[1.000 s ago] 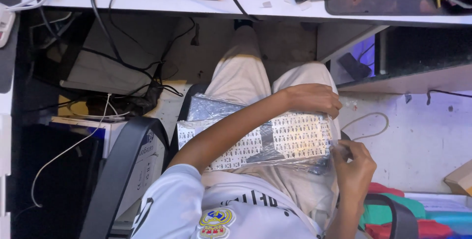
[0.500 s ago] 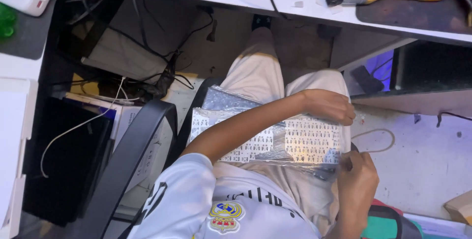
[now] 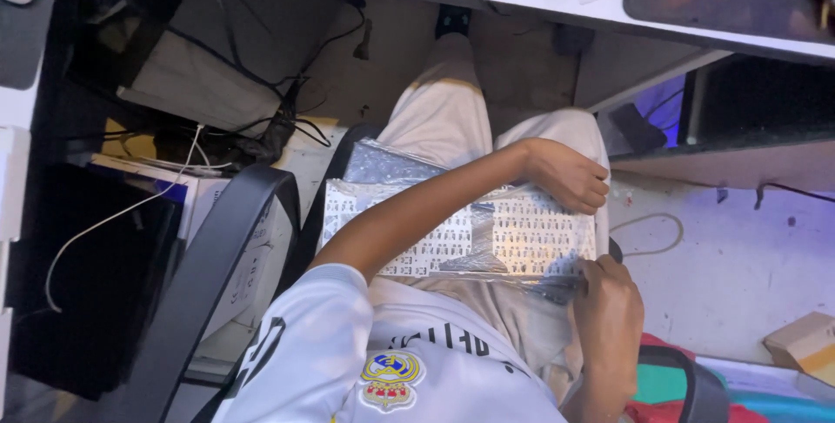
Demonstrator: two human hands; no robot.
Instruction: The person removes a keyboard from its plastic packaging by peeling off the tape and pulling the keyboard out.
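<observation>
We hold a flat white keyboard panel wrapped in clear, crinkled plastic film (image 3: 487,232) across our lap. Our left hand (image 3: 570,175) curls closed over its far edge; our right hand (image 3: 609,310) pinches the film at the near corner, fingers bent tight. We judge the film could tear unevenly, or the panel slide off our knees, since only two points at one end steady it. Beyond our right hand a small tan cardboard box (image 3: 804,345) lies on the floor; left of our arm stands a white carton (image 3: 235,240).
</observation>
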